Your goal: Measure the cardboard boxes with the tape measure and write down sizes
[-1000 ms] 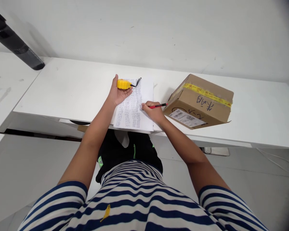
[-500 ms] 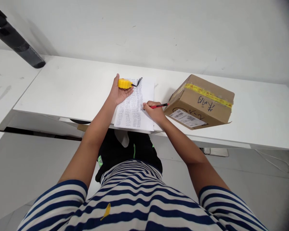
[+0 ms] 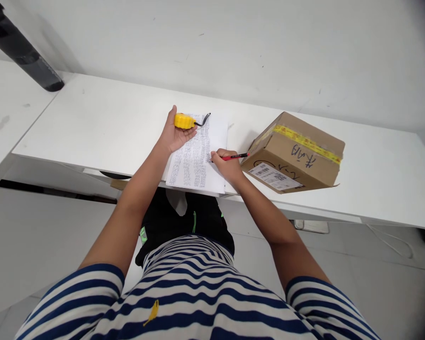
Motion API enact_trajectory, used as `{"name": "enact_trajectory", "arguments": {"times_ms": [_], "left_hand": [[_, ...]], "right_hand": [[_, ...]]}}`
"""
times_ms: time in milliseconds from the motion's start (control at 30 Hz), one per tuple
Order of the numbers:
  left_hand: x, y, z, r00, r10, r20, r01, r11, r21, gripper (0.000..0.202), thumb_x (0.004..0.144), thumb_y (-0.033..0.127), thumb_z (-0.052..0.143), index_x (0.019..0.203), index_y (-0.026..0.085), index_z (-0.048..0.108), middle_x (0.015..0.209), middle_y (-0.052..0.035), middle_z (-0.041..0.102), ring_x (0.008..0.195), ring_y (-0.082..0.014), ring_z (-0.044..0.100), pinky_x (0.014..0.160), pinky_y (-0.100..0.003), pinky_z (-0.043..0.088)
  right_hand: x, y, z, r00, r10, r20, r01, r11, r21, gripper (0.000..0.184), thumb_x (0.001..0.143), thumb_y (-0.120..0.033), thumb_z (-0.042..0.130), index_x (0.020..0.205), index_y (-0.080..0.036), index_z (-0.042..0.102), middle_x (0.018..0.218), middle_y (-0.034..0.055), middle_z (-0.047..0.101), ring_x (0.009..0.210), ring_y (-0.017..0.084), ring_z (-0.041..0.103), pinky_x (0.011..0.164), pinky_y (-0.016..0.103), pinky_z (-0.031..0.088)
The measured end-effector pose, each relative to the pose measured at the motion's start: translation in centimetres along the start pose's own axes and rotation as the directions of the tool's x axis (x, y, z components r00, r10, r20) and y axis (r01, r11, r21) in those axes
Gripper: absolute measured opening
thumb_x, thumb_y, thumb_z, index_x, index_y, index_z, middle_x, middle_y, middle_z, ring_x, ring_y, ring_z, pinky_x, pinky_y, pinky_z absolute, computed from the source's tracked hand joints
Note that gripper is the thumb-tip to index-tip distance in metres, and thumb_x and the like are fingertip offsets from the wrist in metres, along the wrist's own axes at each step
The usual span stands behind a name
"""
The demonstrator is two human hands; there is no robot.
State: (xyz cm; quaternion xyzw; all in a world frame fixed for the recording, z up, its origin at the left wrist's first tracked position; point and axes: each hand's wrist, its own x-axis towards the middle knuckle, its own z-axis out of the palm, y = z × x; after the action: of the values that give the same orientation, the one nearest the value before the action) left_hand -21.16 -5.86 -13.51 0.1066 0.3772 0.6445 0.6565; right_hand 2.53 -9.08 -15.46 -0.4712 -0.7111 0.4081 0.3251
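Steadying the paper [image 3: 194, 156] with the left hand [image 3: 175, 136], cupped around the tape measure [image 3: 184, 121] (clasp unclear), should aid the right hand [image 3: 227, 164], pinching the pen [image 3: 238, 156].

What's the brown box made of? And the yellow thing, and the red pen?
The brown box looks like matte cardboard, with brown sides and a flap edge sticking out. The yellow thing seems hard plastic: bright, even colour, ridged surface. The red pen is probably smooth plastic, judging by its straight barrel, but it's too small to be sure.
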Motion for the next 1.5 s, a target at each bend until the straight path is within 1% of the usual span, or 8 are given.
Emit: {"name": "enact_trajectory", "arguments": {"times_ms": [400,900,1033,1133,1233,1367,1433,1500], "left_hand": [[-0.6,0.2,0.4,0.999,-0.008,0.035,0.005,0.997,0.075,0.060,0.097,0.076,0.061,0.116,0.020,0.071,0.090,-0.0090,0.077,0.089,-0.0198,0.079,0.084,-0.033,0.067],[-0.4,0.2,0.2,0.997,0.069,0.044,-0.077,0.973,0.219,0.069,0.088,0.084,0.066,0.109,0.019,0.073,0.090,-0.0107,0.075,0.097,-0.0253,0.081,0.084,-0.036,0.068],[-0.6,0.7,0.3,0.991,0.122,0.047,-0.130,0.961,0.244,0.065,0.086,0.083,0.068,0.102,0.020,0.072,0.086,-0.0107,0.076,0.094,-0.0268,0.082,0.081,-0.038,0.068],[-1.3,1.4,0.6,0.990,0.135,0.028,-0.138,0.969,0.205,0.060,0.092,0.079,0.062,0.098,0.020,0.070,0.086,-0.0101,0.078,0.087,-0.0240,0.081,0.079,-0.037,0.068],[-3.1,2.4,1.6,0.974,0.220,0.049,-0.226,0.951,0.212,0.057,0.095,0.078,0.058,0.099,0.022,0.068,0.089,-0.0071,0.080,0.086,-0.0197,0.081,0.081,-0.033,0.067],[-6.9,3.5,3.9,0.892,0.404,0.203,-0.449,0.845,0.291,0.068,0.086,0.090,0.060,0.107,0.026,0.068,0.100,-0.0056,0.079,0.098,-0.0202,0.080,0.092,-0.034,0.065],[-9.3,3.4,5.3,0.840,0.445,0.310,-0.535,0.772,0.343,0.075,0.079,0.093,0.065,0.116,0.028,0.067,0.109,-0.0060,0.077,0.109,-0.0236,0.078,0.100,-0.037,0.064],[-11.9,2.6,6.8,0.812,0.412,0.413,-0.571,0.707,0.418,0.081,0.077,0.093,0.069,0.128,0.029,0.064,0.119,-0.0076,0.074,0.121,-0.0286,0.074,0.104,-0.042,0.062]], "right_hand": [[0.1,0.2,0.2,0.999,-0.045,-0.028,0.046,0.997,0.056,0.048,0.090,-0.053,0.066,0.058,-0.026,0.043,0.058,-0.0031,0.050,0.067,0.016,0.052,0.066,0.031,0.043],[0.4,0.9,0.3,0.993,-0.113,-0.041,0.114,0.993,0.023,0.051,0.095,-0.058,0.064,0.058,-0.024,0.055,0.058,-0.0026,0.053,0.062,0.015,0.051,0.062,0.031,0.040],[0.3,0.8,0.6,0.980,-0.183,-0.071,0.184,0.983,-0.002,0.044,0.098,-0.062,0.063,0.084,-0.023,0.076,0.073,0.0007,0.070,0.073,0.018,0.065,0.070,0.030,0.049],[0.3,0.3,1.0,0.953,-0.301,-0.032,0.287,0.933,-0.219,0.037,0.104,-0.053,0.060,0.108,-0.023,0.080,0.099,0.0058,0.079,0.096,0.022,0.074,0.086,0.031,0.055],[0.6,-0.5,1.6,0.947,-0.317,0.053,0.300,0.814,-0.497,0.037,0.108,-0.030,0.048,0.133,-0.020,0.074,0.120,0.0132,0.076,0.104,0.026,0.072,0.085,0.034,0.056],[1.3,-1.2,2.0,0.940,-0.328,0.096,0.322,0.754,-0.573,0.056,0.103,-0.014,0.040,0.158,-0.012,0.053,0.130,0.0206,0.072,0.105,0.029,0.072,0.082,0.040,0.061],[1.0,-1.2,1.6,0.890,-0.453,0.049,0.401,0.727,-0.557,0.056,0.107,-0.026,0.043,0.162,-0.015,0.046,0.141,0.0230,0.067,0.118,0.031,0.071,0.090,0.044,0.064],[0.0,-1.3,0.7,0.771,-0.631,-0.081,0.498,0.678,-0.541,0.067,0.105,-0.049,0.054,0.164,-0.020,0.040,0.153,0.0246,0.057,0.137,0.036,0.064,0.103,0.052,0.063]]}}
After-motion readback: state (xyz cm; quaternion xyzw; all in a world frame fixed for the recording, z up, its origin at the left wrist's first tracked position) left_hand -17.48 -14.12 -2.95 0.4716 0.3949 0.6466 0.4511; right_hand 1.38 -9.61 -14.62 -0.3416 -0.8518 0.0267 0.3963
